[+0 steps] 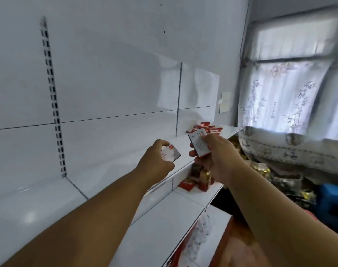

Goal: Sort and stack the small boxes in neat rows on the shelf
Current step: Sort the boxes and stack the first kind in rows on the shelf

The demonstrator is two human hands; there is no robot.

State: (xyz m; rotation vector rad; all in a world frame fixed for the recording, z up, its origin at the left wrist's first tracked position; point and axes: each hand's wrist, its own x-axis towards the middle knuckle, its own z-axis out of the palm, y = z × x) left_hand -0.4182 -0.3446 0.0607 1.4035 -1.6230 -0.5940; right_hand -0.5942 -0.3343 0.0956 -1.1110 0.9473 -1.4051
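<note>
Mostly white boxes (200, 144), red-marked

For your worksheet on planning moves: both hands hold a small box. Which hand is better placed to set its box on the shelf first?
Probably the left hand: its box hovers over bare upper shelf, away from the loose pile.

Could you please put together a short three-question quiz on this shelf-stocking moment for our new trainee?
1. True or false: the left hand grips a small white box.
2. Where does the loose pile of red boxes lie? A) far end of the upper shelf B) on the floor C) on the windowsill
3. Fill in: the right hand holds a flat box with its broad ____ face toward the camera.

Key: 1 true; 2 A; 3 white
</note>
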